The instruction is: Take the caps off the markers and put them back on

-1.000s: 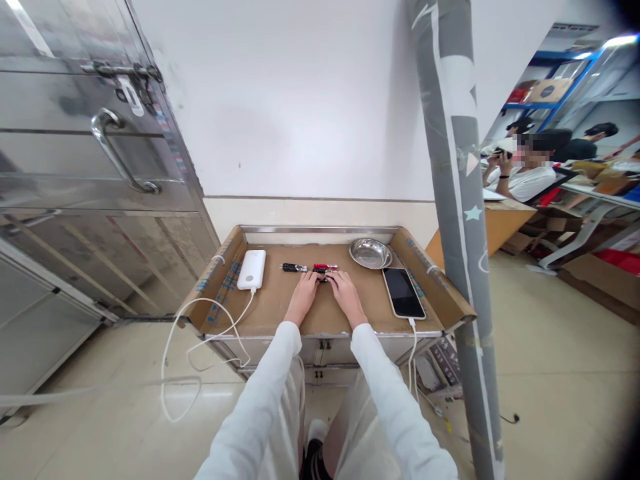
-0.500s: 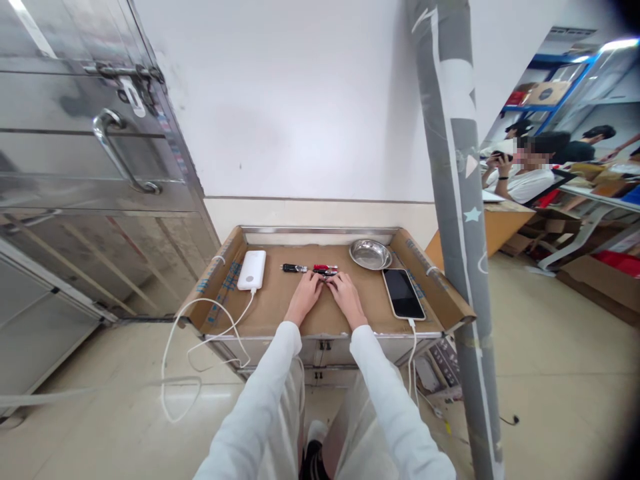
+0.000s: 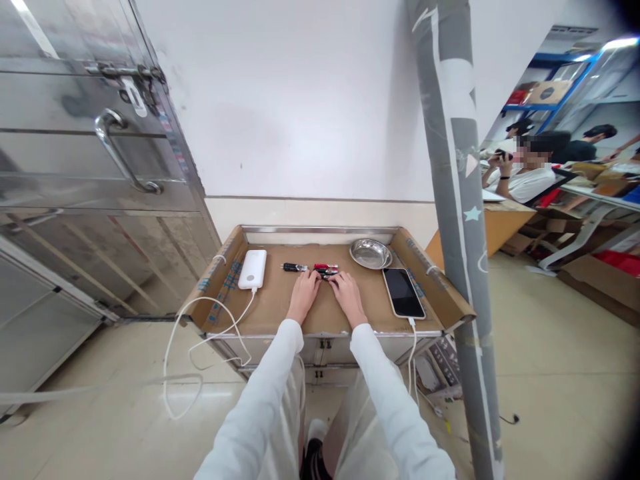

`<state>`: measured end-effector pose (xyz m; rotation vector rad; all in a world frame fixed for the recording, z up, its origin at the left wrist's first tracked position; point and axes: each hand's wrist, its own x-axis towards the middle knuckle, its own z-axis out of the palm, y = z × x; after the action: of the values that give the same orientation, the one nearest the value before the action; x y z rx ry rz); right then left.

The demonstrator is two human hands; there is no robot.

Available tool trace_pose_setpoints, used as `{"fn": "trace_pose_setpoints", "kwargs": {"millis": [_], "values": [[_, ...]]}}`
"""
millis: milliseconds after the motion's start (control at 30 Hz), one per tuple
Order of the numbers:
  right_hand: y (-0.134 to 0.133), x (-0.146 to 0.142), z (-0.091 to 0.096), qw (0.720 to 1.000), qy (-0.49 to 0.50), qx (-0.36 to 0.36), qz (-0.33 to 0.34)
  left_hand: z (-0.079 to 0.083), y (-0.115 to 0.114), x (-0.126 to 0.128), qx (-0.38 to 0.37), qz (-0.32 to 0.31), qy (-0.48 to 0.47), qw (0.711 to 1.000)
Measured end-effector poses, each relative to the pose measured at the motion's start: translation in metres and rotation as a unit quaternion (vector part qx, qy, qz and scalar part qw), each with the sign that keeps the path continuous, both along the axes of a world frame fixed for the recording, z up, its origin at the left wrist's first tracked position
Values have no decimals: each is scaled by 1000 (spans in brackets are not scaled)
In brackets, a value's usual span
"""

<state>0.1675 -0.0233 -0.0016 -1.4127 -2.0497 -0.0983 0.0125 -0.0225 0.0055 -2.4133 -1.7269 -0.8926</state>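
Note:
Near the middle of the cardboard-lined tabletop (image 3: 280,313), my left hand (image 3: 304,291) and my right hand (image 3: 347,293) come close together. Their fingertips are closed on the two ends of a small black stick-like piece (image 3: 325,275), whose kind is too small to make out. Just beyond the fingertips lies a red stick-like piece (image 3: 326,266) with silver at its end. A black one (image 3: 294,267) with a silver tip rests to the left, apart from both hands. My fingers partly hide the middle pieces.
A white power bank (image 3: 253,269) with a cable lies at the left. To the right are a round metal bowl (image 3: 371,254) and a plugged-in phone (image 3: 404,294). A grey wrapped pole (image 3: 465,267) stands at the right edge; a seated person (image 3: 525,180) is beyond.
The fingertips have drawn slightly apart and toward me, leaving more of the black piece between them visible. The other things on the tabletop stay in place.

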Motion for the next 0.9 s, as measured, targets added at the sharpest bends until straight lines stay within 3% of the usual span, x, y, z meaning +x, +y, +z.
{"fn": "trace_pose_setpoints", "kwargs": {"millis": [467,700,900], "values": [[-8,-2,10,997,-28,-19,-71,-1,0,2,17,22,37,999],[-10,-4,13,1000,-2,-19,14,-3,-2,0,53,181,10,982],[-11,-5,13,999,-7,-22,39,-5,-4,-1,59,194,-49,978]]}}
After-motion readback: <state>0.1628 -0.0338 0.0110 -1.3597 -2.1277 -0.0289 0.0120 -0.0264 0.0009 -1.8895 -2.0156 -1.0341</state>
